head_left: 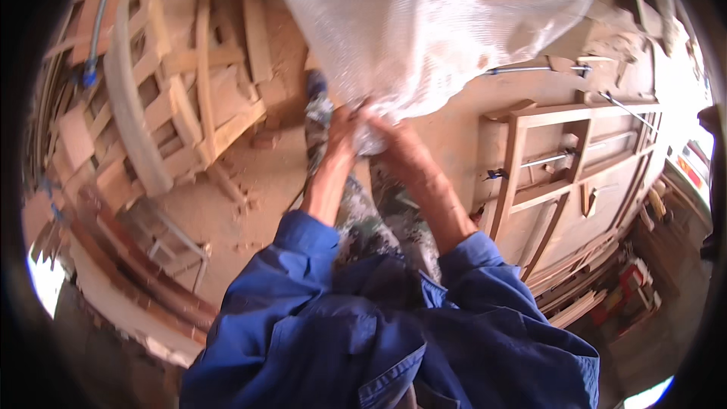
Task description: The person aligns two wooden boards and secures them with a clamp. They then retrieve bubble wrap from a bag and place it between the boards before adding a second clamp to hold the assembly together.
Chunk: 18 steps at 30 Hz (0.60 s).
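Watching remotely, I have the left hand and the right hand close together, their fingers bunched around the gathered near end of a clear plastic sheet, with a small tuft showing between them. From my grip the sheet fans out to the top of the view, between stacked wood at left and a wooden frame at right.

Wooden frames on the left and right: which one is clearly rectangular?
The large frame on the right, straight-sided with crosspieces; the left framework has curved and slanting pieces.
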{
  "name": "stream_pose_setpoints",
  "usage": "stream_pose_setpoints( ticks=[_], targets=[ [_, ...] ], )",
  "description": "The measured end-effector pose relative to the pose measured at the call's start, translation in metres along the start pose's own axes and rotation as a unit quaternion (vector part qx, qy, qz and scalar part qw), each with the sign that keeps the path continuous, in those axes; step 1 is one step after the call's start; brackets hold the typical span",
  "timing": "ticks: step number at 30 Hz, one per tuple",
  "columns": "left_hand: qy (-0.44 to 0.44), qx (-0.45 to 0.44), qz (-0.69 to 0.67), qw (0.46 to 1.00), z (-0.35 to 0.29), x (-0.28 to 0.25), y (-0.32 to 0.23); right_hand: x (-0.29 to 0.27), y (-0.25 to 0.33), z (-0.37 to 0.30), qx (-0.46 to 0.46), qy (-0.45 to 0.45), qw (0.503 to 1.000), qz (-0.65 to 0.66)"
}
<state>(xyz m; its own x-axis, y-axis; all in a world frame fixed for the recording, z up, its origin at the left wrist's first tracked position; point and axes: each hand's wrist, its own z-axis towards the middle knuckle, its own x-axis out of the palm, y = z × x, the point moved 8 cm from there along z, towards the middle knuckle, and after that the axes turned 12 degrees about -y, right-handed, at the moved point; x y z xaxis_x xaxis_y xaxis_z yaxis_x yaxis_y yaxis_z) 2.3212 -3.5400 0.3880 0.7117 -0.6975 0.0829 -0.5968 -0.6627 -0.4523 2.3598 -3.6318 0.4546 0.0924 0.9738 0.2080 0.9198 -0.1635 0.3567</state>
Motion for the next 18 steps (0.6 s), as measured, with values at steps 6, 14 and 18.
stream_pose_setpoints(
  ticks=[6, 14, 18],
  targets=[
    [0.129, -0.059, -0.101, 0.985, -0.008, 0.006, -0.023, -0.018, -0.010, 0.031, -0.035, -0.038, 0.996, -0.071],
    [0.033, -0.069, -0.118, 0.990, 0.053, 0.004, -0.012, 0.009, -0.003, 0.031, -0.059, -0.038, 0.996, -0.052],
    [-0.017, -0.102, -0.065, 0.993, 0.060, 0.022, -0.026, 0.010, -0.017, 0.060, -0.178, -0.059, 0.982, -0.036]
  ],
)
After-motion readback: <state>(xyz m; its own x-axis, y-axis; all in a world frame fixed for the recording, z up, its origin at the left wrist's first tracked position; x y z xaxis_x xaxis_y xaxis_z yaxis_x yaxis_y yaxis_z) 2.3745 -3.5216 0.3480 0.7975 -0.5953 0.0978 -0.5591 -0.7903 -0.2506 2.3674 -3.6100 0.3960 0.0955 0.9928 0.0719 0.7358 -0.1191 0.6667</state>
